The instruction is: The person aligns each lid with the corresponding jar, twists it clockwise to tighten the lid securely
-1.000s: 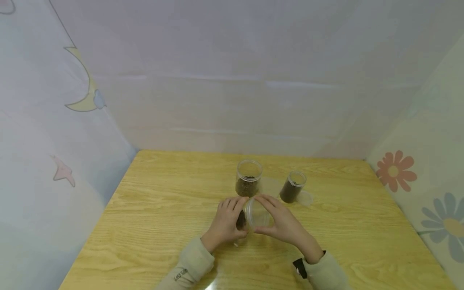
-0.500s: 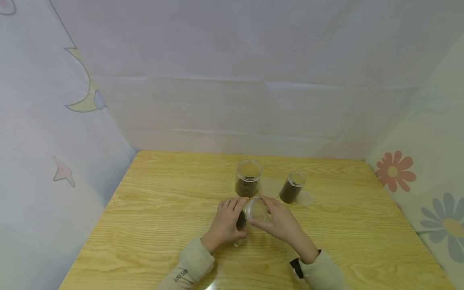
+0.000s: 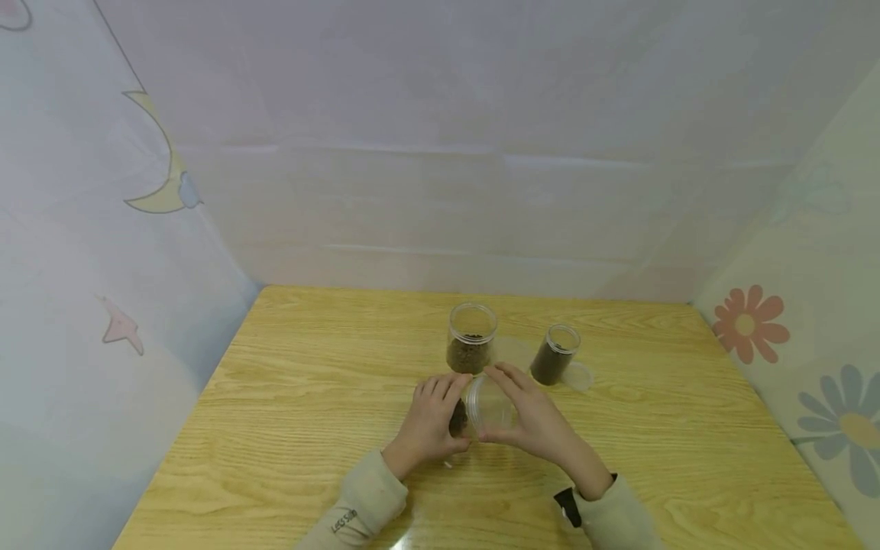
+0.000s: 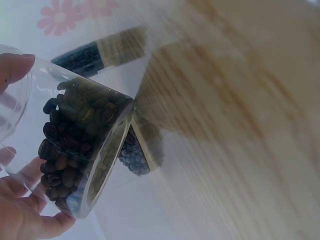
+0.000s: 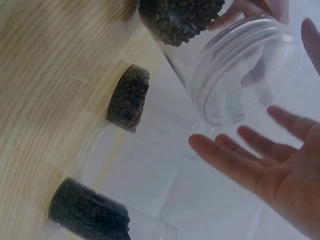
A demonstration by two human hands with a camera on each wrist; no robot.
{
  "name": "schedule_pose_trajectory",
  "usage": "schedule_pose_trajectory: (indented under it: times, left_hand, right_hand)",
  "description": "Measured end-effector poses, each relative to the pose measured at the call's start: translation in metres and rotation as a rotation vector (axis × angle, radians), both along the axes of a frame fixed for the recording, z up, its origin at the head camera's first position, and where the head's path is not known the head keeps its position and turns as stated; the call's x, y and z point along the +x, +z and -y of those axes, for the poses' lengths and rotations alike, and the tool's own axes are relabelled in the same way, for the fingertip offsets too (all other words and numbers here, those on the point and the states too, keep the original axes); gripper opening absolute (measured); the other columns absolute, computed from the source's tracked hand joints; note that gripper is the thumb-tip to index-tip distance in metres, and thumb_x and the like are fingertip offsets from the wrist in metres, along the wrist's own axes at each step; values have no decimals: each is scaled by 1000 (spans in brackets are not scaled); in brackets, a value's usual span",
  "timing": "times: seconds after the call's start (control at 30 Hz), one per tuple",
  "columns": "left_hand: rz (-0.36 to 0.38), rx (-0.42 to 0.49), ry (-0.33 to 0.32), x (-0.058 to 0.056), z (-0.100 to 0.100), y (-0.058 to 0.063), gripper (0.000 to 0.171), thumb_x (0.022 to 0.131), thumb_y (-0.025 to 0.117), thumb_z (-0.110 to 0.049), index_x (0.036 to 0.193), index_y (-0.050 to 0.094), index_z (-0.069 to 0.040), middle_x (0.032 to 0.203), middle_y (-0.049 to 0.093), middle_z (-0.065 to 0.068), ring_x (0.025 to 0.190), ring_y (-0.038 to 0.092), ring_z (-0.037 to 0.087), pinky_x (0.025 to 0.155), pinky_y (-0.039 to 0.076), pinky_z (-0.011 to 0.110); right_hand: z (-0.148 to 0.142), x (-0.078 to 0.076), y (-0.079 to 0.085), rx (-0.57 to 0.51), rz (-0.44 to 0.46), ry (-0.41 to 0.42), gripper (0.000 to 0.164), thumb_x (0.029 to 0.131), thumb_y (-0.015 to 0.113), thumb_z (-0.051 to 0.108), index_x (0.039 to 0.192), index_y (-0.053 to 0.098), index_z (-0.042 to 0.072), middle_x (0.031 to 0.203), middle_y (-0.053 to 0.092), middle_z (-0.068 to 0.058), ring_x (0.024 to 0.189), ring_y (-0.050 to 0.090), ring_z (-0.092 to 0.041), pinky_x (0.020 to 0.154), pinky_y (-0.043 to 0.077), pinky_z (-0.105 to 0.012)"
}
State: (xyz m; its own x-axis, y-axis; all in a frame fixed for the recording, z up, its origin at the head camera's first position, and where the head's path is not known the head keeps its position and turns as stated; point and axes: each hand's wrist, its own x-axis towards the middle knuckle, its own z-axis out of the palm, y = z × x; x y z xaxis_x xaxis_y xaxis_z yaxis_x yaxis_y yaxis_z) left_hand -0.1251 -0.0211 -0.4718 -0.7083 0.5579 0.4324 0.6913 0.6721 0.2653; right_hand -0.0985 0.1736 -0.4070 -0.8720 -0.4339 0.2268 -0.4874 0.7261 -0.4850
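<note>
Two hands at a leaning jar of beans

Big cloth walls (image 3: 440, 191) stand behind the table and on both sides. They have a yellow moon (image 3: 168, 179), a red flower (image 3: 745, 325) and a blue flower (image 3: 849, 420) on them. The table (image 3: 275, 420) is yellow-brown, with wavy wood lines.

Two light sleeves come in from the near side. The left sleeve (image 3: 371, 493) has dark letters on it.

The left hand (image 3: 429, 420) holds a leaning jar (image 5: 212, 60), with the thumb on one side and bent fingers on the other. The right hand (image 3: 539, 420) is spread wide around the top of the same jar. I cannot tell if any fingertip touches it.

The leaning jar is clear and sits between the hands, low over the middle of the table. Its top points to the right hand. I cannot tell if a lid is on.

Behind the hands, a wide jar (image 3: 471, 337) stands upright. To its right is a narrow jar (image 3: 562, 340), upright too, with a darker filling.

A pale disc (image 3: 580, 376) lies just beside the narrow jar.

A black band (image 3: 567, 506) shows by the right sleeve.

Smallest are the dark brown beans (image 4: 70, 145), heaped inside the leaning jar.
</note>
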Motion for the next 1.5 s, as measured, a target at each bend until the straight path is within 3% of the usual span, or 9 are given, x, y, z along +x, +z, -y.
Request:
schedule_pose_trajectory:
  times: [0.13,0.27,0.93,1.2,1.33,1.5]
  left_hand:
    - [-4,-23,7,1,0,0,100,54,86,-37,134,33,-11,124,45,6,109,44,24,92,38,46]
    - [1,-28,6,1,0,1,99,55,86,-37,134,33,-11,125,44,6,110,43,25,92,38,46]
    - [-10,-4,-6,-1,0,-1,100,54,87,-36,135,33,-11,124,45,7,109,43,25,90,39,44]
    - [-4,-1,-3,0,0,0,101,53,87,-37,134,33,-10,124,45,7,109,43,25,90,38,45]
    - [-13,4,-3,0,0,-1,102,53,87,-37,134,33,-10,123,45,7,108,44,25,90,38,46]
    - [-9,13,0,-1,0,-2,101,53,87,-36,134,33,-10,124,46,7,108,44,25,91,38,45]
  right_hand:
    - [-4,-2,0,1,-18,126,90,61,84,31,137,40,8,139,33,-21,122,36,-42,86,42,-55]
    - [-6,-2,0,-5,1,175,88,63,84,24,138,39,9,140,31,-21,124,33,-41,88,41,-56]
    - [-7,-3,-4,7,-17,147,82,71,79,27,138,37,6,136,37,-21,120,39,-41,85,44,-53]
    - [-4,-4,-4,-37,15,109,80,74,76,33,137,38,3,133,40,-23,108,49,-39,66,53,-32]
    - [-4,-4,-5,-30,5,97,81,73,76,34,137,38,5,132,41,-23,107,51,-39,71,52,-40]
    - [-6,-4,-8,1,-18,144,88,67,80,32,140,35,11,137,36,-22,120,39,-41,86,42,-54]
